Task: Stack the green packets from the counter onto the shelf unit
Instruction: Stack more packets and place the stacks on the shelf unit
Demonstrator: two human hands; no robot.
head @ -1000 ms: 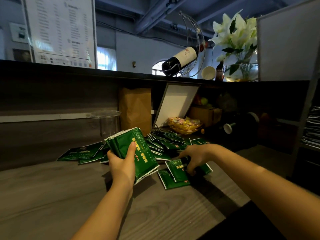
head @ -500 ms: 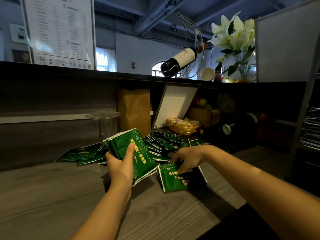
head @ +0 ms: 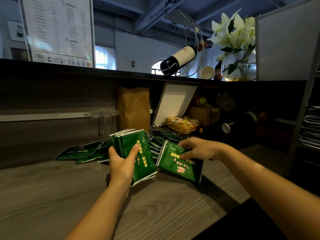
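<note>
Left grip [head: 122, 163] clasps stack [head: 141, 153]; right grip [head: 200, 149] pinches packet [head: 174, 166].

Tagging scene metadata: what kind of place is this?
Likely the staff side of a cafe or bar: menu board on the raised ledge, wine bottle on display, basket of sweets below.
</note>
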